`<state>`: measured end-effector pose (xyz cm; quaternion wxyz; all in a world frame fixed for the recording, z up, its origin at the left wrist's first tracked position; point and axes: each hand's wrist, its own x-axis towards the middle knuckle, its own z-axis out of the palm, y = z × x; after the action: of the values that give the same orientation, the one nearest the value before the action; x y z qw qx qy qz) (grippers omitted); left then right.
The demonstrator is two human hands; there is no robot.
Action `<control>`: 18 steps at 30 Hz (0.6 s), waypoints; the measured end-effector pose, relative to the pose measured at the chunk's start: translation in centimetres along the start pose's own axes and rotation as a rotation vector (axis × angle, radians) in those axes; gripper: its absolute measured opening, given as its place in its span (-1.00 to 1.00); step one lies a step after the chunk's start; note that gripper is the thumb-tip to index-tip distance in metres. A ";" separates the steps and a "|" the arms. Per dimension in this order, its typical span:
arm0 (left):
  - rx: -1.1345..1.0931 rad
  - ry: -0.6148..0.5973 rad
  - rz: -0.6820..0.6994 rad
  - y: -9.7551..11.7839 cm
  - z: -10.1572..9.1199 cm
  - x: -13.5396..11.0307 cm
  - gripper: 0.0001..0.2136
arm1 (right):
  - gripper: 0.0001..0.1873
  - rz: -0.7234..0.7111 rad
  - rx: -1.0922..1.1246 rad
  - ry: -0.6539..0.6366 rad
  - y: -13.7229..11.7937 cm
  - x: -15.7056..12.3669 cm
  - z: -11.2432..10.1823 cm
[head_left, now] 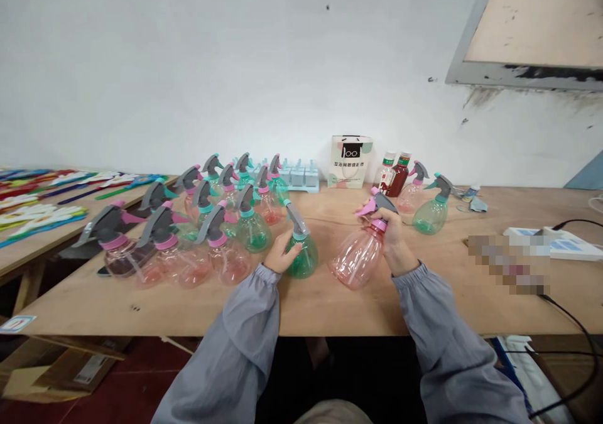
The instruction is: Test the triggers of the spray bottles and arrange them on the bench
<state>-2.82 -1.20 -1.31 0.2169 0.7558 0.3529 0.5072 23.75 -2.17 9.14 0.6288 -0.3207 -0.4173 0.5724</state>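
My left hand [283,252] is closed around the side of a green spray bottle [304,259] with a grey and teal trigger head. That bottle stands on the wooden table. My right hand [392,230] grips a pink spray bottle [357,262] at its neck and grey-and-pink trigger head, with the bottle tilted. To the left of my hands, several pink and green spray bottles stand in a group, among them a pink one [230,262] and a green one [254,230]. Farther right stand another pink spray bottle [411,196] and a green one [430,215].
Against the wall are a light-blue popsicle mold [301,178], a printed paper bag [349,163] and two drink bottles [400,174]. A white power strip [560,245] with cables and a pixelated object [509,264] lie at right. Colourful flat items [44,217] cover a left table.
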 end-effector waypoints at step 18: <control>-0.021 0.015 -0.038 -0.2 0.2 0.0 -0.47 | -0.63 -0.488 -0.803 0.827 -7.8 -1.2 -21.7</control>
<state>-2.69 -1.08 -1.49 0.2316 0.7428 0.3633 0.5125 46.64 -2.79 6.15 0.6813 -0.6226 -0.3831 0.0391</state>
